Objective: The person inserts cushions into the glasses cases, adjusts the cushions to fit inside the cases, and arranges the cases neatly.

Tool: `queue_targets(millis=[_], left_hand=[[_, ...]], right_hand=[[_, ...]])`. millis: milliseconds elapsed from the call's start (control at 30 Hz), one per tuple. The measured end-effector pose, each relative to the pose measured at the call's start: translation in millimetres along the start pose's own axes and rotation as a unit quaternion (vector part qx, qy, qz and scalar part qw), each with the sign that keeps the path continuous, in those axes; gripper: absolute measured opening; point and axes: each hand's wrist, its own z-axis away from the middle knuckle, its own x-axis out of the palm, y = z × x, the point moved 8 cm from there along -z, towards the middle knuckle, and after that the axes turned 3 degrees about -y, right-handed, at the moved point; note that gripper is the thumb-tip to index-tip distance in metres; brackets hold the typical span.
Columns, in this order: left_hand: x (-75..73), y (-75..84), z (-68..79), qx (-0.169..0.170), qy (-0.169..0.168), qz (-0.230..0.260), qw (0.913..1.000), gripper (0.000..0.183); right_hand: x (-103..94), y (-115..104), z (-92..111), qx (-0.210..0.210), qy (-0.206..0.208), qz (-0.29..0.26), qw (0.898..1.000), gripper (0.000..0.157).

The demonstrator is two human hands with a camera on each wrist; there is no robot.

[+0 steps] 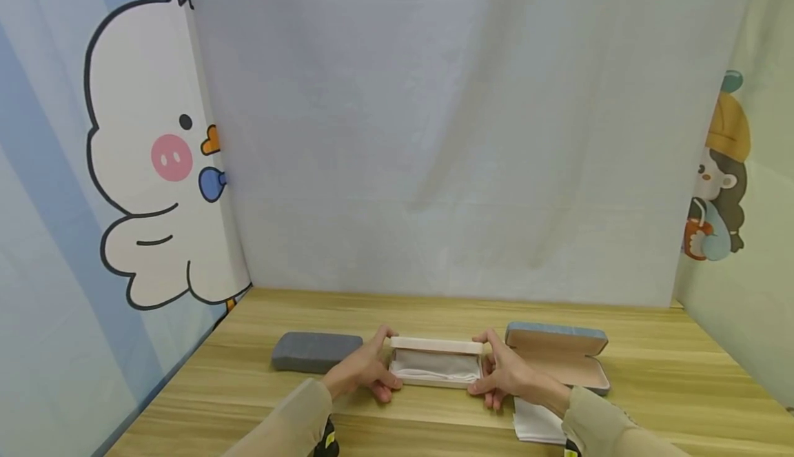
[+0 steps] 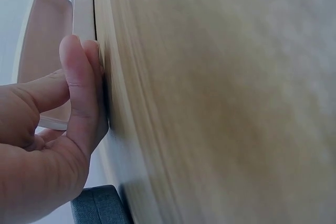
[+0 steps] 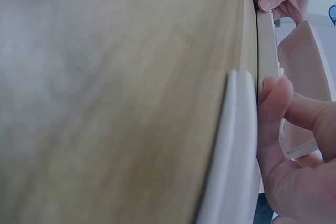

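Note:
A white glasses case [image 1: 437,345] stands on the table in the middle of the head view, lid raised and its opening facing me. Inside lies a pale folded cloth [image 1: 428,366]. My left hand [image 1: 367,369] grips the case's left end, thumb low at the front corner and a finger up at the lid. At the opposite end my right hand [image 1: 505,371] holds it the same way. Both wrist views show the lid's pinkish lining [image 3: 307,72] behind the fingers, and the case's front wall [image 2: 84,9] close along the tabletop.
A closed dark grey glasses case [image 1: 318,351] lies beside the left hand. On the right, a blue glasses case [image 1: 558,333] stands open with a beige lining. In front of it, partly under my right forearm, is a folded white cloth [image 1: 537,422]. Curtains hang behind the wooden table [image 1: 422,436].

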Motion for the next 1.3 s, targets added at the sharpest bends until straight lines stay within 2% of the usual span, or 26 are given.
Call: queue_targets(millis=[867,1200,1300], left_hand=[[-1.0,5.4,2.2,0.005,0.006,-0.024,0.9997,0.077],[0.6,4.6,2.1,0.007,-0.002,-0.023,0.9997,0.073],[1.3,4.2,2.3,0.01,-0.006,-0.025,0.9996,0.068]], right_hand=[[-1.4,-3.1,1.0,-0.001,0.006,0.013,1.0,0.084],[-1.2,-0.6,1.0,-0.002,0.005,0.01,1.0,0.083],[-1.5,-0.2,1.1,-0.003,0.008,0.012,1.0,0.078]])
